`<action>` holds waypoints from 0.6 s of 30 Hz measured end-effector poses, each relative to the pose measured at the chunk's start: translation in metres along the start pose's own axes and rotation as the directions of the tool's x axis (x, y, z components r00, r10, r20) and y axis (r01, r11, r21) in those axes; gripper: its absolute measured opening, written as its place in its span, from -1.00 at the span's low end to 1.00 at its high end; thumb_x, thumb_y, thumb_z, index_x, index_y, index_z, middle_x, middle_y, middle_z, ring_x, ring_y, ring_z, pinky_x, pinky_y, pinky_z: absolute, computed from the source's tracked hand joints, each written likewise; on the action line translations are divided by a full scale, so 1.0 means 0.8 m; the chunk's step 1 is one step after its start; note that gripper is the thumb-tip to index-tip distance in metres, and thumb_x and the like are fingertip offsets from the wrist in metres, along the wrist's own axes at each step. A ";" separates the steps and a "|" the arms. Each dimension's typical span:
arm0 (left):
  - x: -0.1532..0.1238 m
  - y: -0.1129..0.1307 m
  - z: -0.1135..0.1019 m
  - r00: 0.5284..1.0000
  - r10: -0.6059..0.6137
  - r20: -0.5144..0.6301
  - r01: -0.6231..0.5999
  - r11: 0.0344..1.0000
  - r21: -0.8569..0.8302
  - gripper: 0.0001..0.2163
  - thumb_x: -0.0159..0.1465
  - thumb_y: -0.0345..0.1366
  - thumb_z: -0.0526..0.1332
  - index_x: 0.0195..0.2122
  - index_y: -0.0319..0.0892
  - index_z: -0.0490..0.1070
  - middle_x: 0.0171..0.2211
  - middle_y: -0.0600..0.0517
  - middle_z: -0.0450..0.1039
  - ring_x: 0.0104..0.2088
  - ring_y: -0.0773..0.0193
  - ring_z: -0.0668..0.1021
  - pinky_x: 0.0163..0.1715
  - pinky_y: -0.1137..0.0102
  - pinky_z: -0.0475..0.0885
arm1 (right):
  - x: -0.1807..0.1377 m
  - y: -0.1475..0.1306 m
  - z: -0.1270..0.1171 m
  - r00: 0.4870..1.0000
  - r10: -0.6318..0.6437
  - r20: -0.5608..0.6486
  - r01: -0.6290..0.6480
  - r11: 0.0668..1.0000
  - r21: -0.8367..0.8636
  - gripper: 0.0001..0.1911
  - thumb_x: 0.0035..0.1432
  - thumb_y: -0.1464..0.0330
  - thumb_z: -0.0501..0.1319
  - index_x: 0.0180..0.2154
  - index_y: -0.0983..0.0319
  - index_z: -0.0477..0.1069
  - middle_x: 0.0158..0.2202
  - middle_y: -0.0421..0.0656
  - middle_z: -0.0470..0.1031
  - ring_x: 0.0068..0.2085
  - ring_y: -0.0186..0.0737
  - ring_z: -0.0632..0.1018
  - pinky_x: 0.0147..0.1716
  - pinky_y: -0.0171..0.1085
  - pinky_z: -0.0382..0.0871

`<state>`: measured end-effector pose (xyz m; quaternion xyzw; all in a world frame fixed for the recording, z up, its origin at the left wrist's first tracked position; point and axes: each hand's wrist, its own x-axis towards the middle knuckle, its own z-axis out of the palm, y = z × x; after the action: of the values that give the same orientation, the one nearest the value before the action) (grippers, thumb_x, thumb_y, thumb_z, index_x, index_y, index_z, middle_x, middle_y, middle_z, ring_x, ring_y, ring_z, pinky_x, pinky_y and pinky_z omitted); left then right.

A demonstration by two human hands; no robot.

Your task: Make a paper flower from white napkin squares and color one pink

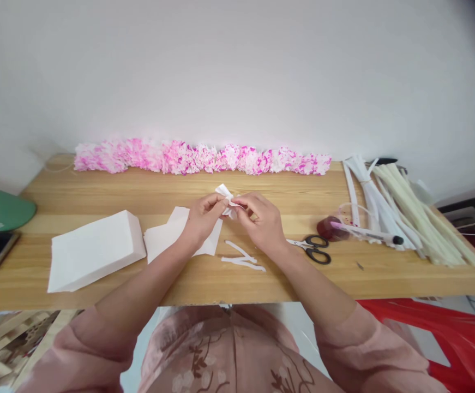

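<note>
Hands: left [204, 215], right [259, 218] pinching folded white paper [224, 194] above table [180, 191].

Wooden table [98, 196], tissue stack [94, 248], scissors [314, 249], paper flowers [200, 158]

- The head camera looks forward and down from the person's head across the light wooden desk [384, 278].
- It faces the plain white wall [237, 65] behind the desk's far edge.
- Near view: left hand [203, 217] and right hand [262, 219] sit mid-frame.
</note>
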<state>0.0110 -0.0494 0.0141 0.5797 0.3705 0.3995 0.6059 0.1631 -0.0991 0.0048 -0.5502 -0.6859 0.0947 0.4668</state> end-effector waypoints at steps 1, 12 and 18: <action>0.000 0.000 0.000 1.000 0.007 -0.001 -0.007 1.000 0.002 -0.77 0.19 -0.15 0.25 -0.50 -0.18 0.43 -0.48 0.09 0.41 -0.40 0.34 0.45 -0.31 0.44 0.42 | 0.001 -0.001 -0.002 1.000 -0.002 0.007 0.002 1.000 0.015 -0.82 0.27 0.39 0.15 -0.17 0.16 0.53 -0.25 -0.10 0.56 -0.29 -0.23 0.54 -0.35 -0.28 0.41; -0.010 0.004 0.002 0.945 0.317 0.080 -0.312 0.801 0.511 -0.76 0.29 -0.26 0.12 -0.51 -0.19 0.39 -0.52 0.07 0.39 -0.46 0.34 0.39 -0.43 0.43 0.22 | 0.004 -0.005 -0.009 0.997 0.079 0.020 -0.080 0.996 0.042 -0.86 0.22 0.29 0.21 -0.31 0.19 0.50 -0.37 -0.14 0.56 -0.38 -0.28 0.51 -0.42 -0.31 0.36; -0.008 0.005 0.000 0.968 0.251 0.033 -0.241 0.875 0.419 -0.78 0.27 -0.24 0.14 -0.47 -0.19 0.43 -0.50 0.07 0.41 -0.46 0.35 0.40 -0.42 0.43 0.25 | 0.008 -0.003 -0.010 0.957 0.286 0.041 -0.288 0.929 0.233 -0.83 0.19 0.27 0.21 -0.36 0.19 0.52 -0.39 -0.18 0.56 -0.42 -0.31 0.48 -0.44 -0.33 0.33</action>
<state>0.0083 -0.0554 0.0183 0.7342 0.3776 0.3904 0.4073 0.1678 -0.0981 0.0142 -0.5847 -0.5834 0.2446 0.5078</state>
